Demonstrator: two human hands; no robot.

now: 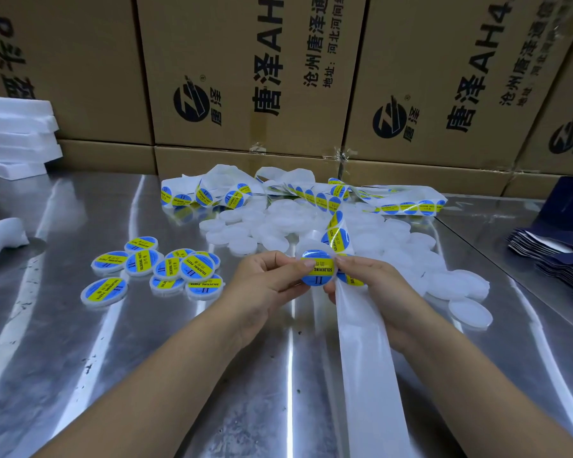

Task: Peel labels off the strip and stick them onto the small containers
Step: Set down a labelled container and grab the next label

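My left hand (265, 279) holds a small round white container (316, 269) whose top carries a blue and yellow label. The thumb of my right hand (371, 285) presses on the label's right edge. That hand also grips the white backing strip (364, 342), which runs from the pile toward me, with another label (335, 239) on it just above my fingers. Several labelled containers (166, 266) lie to the left. A heap of plain white containers (278, 226) lies behind my hands and to their right.
Loose label strips (232, 193) tangle at the back of the shiny metal table (80, 342). Brown cardboard boxes (245, 77) wall off the rear. White foam pieces (14, 137) sit at the far left, and dark blue pouches (556, 256) are stacked at the right.
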